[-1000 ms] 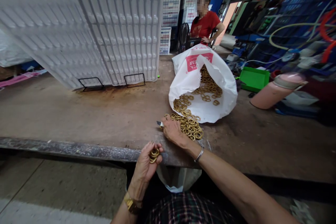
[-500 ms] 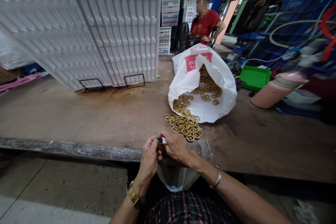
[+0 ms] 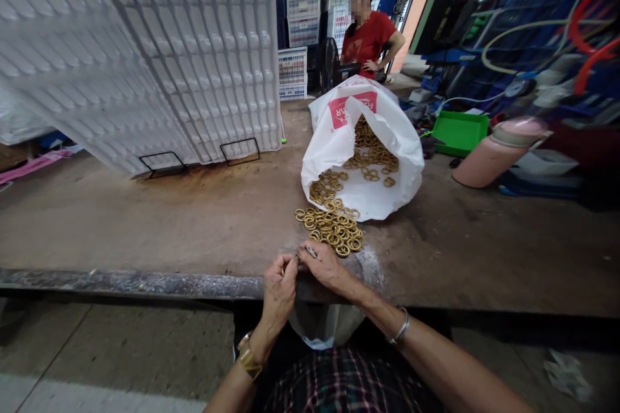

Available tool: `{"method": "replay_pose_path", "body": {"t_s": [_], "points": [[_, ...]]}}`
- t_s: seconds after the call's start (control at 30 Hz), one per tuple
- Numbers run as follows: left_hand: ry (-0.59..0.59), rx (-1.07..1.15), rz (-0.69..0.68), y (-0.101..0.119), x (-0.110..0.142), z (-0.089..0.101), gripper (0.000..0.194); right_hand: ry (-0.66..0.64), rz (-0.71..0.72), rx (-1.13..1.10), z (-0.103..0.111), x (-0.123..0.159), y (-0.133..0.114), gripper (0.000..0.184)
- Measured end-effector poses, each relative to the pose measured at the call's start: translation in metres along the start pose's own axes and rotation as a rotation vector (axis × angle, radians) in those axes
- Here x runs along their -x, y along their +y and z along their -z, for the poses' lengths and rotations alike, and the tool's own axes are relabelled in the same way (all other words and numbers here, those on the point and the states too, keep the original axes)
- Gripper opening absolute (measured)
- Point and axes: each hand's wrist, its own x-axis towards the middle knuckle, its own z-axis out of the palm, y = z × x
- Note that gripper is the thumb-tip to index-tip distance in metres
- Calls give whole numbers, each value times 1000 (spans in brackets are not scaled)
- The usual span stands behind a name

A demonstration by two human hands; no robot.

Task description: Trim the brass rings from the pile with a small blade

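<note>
My left hand (image 3: 279, 289) is closed, with a bit of a gold-coloured metal ring (image 3: 283, 270) showing between its fingers. Close beside it, my right hand (image 3: 327, 267) grips a small slim tool (image 3: 310, 251); its working end is too small to make out. The fingertips of both hands nearly meet over the table's front edge. Just beyond them lies a heap of gold-coloured rings (image 3: 336, 230). It spills from the mouth of a white sack (image 3: 387, 197) lying on its side, with more rings inside.
Stacked translucent ribbed plastic trays (image 3: 203, 64) lean over the left of the wooden table (image 3: 159, 226), near black wire stands (image 3: 241, 151). On the right are a pink bottle (image 3: 479, 158) and a green tray (image 3: 460, 132). A person in a red shirt (image 3: 369, 35) stands behind the sack.
My hands stay close together, but my right hand has turned the tool, so its black-and-white part no longer shows the same way. The whole view has shifted slightly.
</note>
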Motion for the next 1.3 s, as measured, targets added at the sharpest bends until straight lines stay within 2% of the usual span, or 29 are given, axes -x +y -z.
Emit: {"method": "replay_pose_path", "body": {"t_s": [0.1, 0.3, 0.4, 0.7, 0.97, 1.03, 1.1, 1.23, 1.3], "points": [[-16, -28, -17, 0, 1, -2, 24, -14, 3, 13, -1, 1, 2, 29], [-172, 131, 195, -3, 0, -2, 30, -15, -11, -77, 3, 3, -1, 27], [-213, 210, 237, -3, 1, -3, 29, -35, -28, -122, 6, 4, -2, 26], [-216, 246, 257, 0, 4, -3, 28, -81, -31, -165, 10, 6, -2, 27], [-226, 263, 248, 1, 3, -3, 29, -67, -38, -181, 7, 2, 4, 27], [-217, 267, 238, 1, 4, -3, 30, -42, -52, -130, 7, 1, 5, 27], [-197, 276, 236, 0, 4, -3, 30, -29, -55, 18, 8, 3, 5, 25], [-157, 289, 243, -1, 4, -3, 32, -107, 23, 456, 8, 13, 3, 18], [-151, 280, 240, -1, 4, -4, 33, -152, 39, 583, 9, 18, 0, 20]]}}
